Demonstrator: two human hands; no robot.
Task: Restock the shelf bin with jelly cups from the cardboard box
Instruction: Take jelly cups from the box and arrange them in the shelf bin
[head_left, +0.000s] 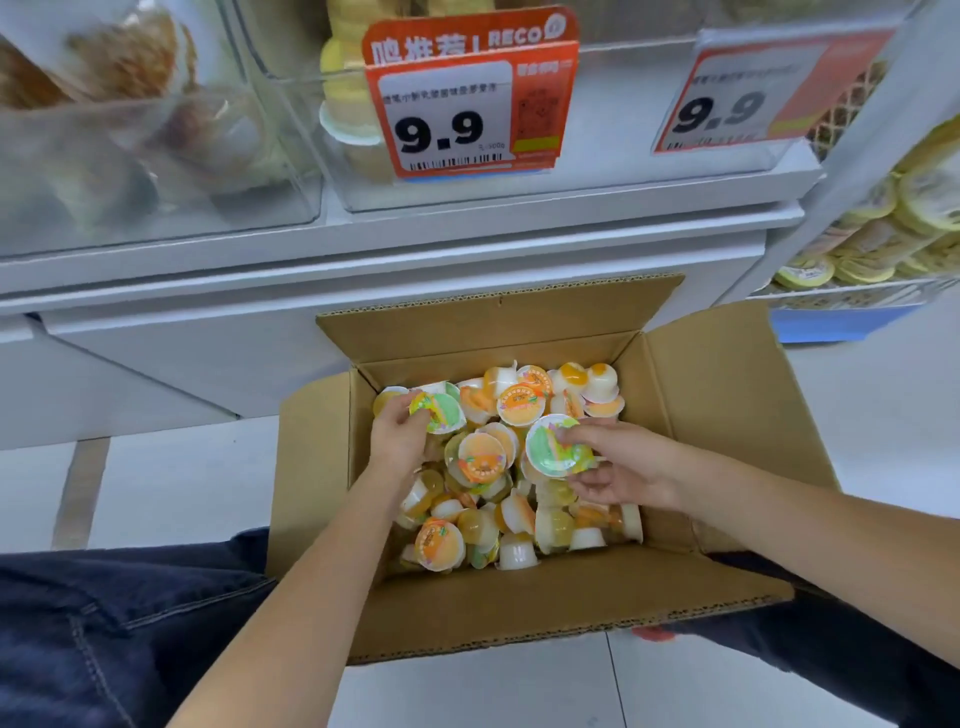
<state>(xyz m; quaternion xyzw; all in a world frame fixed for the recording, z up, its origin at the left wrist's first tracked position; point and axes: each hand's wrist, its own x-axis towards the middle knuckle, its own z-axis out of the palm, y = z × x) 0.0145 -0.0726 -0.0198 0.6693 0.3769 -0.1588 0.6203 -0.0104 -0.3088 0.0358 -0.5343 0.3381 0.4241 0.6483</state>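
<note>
Many jelly cups (480, 460) in cardboard box (727, 395)

One cardboard box (519, 597), open, with dozens of jelly cups (480, 457), too many to count exactly. Two price tags (467, 98) reading 9.9. Two hands (397, 431) in the box.
</note>
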